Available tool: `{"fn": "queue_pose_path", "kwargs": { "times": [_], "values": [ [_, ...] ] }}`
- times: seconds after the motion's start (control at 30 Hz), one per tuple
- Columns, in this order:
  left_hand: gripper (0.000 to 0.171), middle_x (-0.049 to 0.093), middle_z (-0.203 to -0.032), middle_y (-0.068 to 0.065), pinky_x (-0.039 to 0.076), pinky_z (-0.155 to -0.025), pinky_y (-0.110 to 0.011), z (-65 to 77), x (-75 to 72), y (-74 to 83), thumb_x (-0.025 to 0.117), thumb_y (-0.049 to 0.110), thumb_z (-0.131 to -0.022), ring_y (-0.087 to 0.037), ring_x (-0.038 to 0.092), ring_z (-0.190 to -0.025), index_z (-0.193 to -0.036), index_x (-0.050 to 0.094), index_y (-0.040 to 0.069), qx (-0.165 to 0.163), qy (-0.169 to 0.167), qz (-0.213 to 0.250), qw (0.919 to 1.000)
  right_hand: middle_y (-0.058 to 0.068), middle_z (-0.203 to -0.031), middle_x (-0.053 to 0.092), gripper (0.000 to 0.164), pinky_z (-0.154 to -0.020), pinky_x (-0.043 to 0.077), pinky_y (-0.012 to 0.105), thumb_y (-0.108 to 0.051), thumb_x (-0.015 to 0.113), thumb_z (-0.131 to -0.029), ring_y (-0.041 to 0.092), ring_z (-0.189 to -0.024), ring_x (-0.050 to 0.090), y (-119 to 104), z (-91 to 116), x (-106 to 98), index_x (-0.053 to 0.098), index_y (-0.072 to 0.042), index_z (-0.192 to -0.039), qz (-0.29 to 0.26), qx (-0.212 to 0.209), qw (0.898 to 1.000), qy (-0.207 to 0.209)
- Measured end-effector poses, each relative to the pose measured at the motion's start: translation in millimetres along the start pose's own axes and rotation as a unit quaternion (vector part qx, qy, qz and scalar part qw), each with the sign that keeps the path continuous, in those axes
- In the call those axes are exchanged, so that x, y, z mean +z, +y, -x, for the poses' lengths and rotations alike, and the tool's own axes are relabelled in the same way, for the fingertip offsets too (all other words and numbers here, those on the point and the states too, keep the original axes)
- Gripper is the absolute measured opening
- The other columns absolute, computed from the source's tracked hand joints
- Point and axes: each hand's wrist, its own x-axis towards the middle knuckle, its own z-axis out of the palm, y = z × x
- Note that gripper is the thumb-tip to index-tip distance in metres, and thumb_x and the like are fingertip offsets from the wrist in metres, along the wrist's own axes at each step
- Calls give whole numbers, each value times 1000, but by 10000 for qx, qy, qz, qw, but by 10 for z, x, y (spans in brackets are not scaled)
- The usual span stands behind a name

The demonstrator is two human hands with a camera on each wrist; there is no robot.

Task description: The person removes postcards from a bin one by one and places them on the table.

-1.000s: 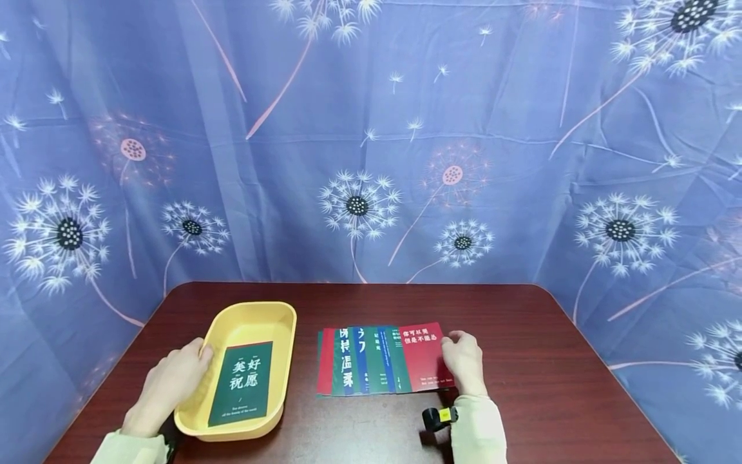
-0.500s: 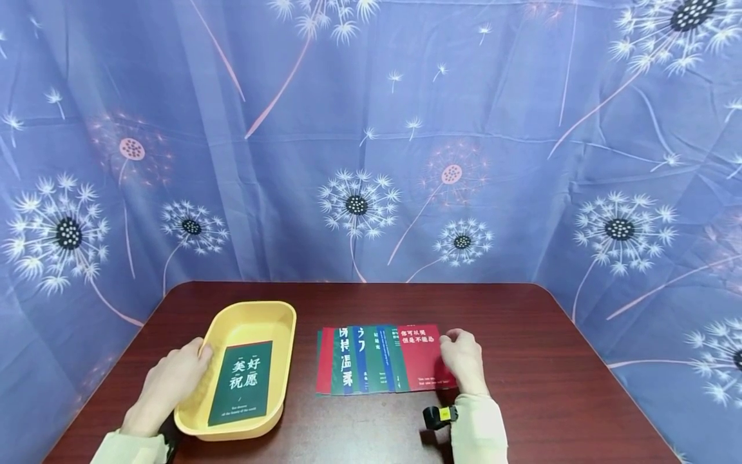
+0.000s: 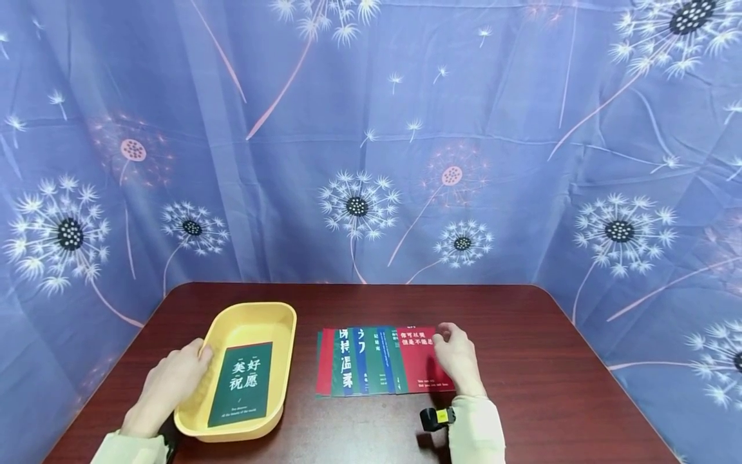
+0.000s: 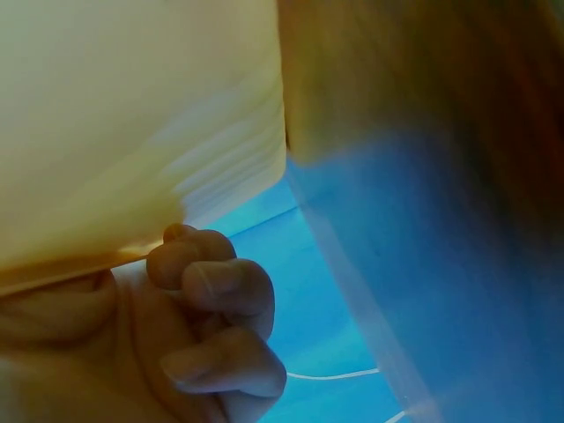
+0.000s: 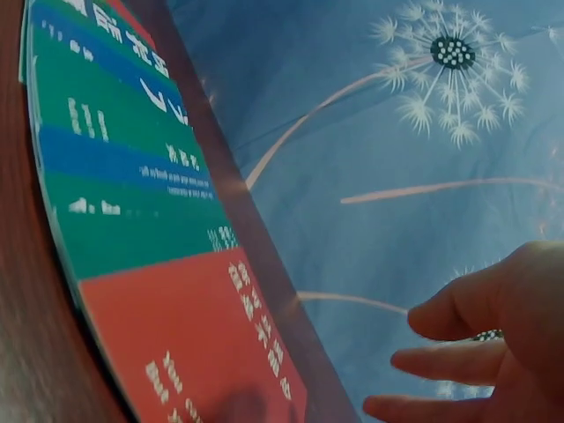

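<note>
My left hand (image 3: 169, 385) grips the left rim of a yellow plastic basin (image 3: 288, 380); the left wrist view shows curled fingers (image 4: 231, 295) at the basin's edge. Inside the basin lies a dark green card (image 3: 241, 385) with white characters, a red edge showing behind its top. To the right, an overlapping row of green, blue and red printed cards (image 3: 371, 364) lies fanned on the table. The rightmost is a red card (image 3: 418, 367) with white lettering. My right hand (image 3: 456, 353) is over its right side, fingers extended and apart, holding nothing in the right wrist view.
The dark red-brown wooden table (image 3: 551, 374) has rounded far corners. A blue dandelion-print curtain (image 3: 371, 142) hangs behind it and along both sides. A black wrist camera (image 3: 435, 419) sits by my right sleeve (image 3: 478, 428).
My right hand has shifted slightly left over the red card, after its fingers were at the card's right edge. The red card has moved slightly left. My left hand and the basin stay put.
</note>
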Motion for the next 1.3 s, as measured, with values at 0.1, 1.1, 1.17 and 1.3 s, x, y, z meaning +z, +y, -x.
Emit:
{"fn": "queue_pose_path", "kwargs": {
  "times": [0.1, 1.1, 1.17, 1.3],
  "values": [
    [36, 59, -81, -16, 42, -57, -52, -4, 2, 0, 32, 31, -103, -33, 59, -71, -102, 56, 5, -11, -28, 8, 10000, 25, -116, 62, 35, -90, 43, 53, -9, 54, -92, 39, -106, 59, -46, 7, 37, 58, 3, -125, -117, -289, 9995, 92],
    [35, 60, -84, -18, 43, -57, -52, -8, 25, -17, 33, 31, -103, -34, 60, -72, -102, 57, 5, 6, -29, 5, 10000, 13, -119, 64, 33, -91, 45, 49, -6, 60, -90, 32, -110, 59, -1099, 460, 881, 61, -6, -124, -1644, -1681, 9710, -423],
    [34, 60, -85, -18, 43, -57, -53, -5, 28, -12, 34, 31, -103, -34, 60, -73, -103, 57, 5, 8, -6, -13, 10000, 11, -117, 65, 34, -90, 46, 48, -5, 61, -89, 31, -109, 60, -1212, 499, 956, 61, -6, -123, -1755, -1763, 9671, -541],
    [34, 60, -84, -19, 43, -57, -53, -6, 27, -10, 34, 31, -104, -37, 61, -74, -100, 57, 6, 47, 77, -31, 10000, 12, -118, 64, 36, -91, 47, 46, -4, 61, -88, 30, -108, 61, -1448, 579, 1087, 60, -6, -124, -2124, -1813, 9565, -850]
  ]
}}
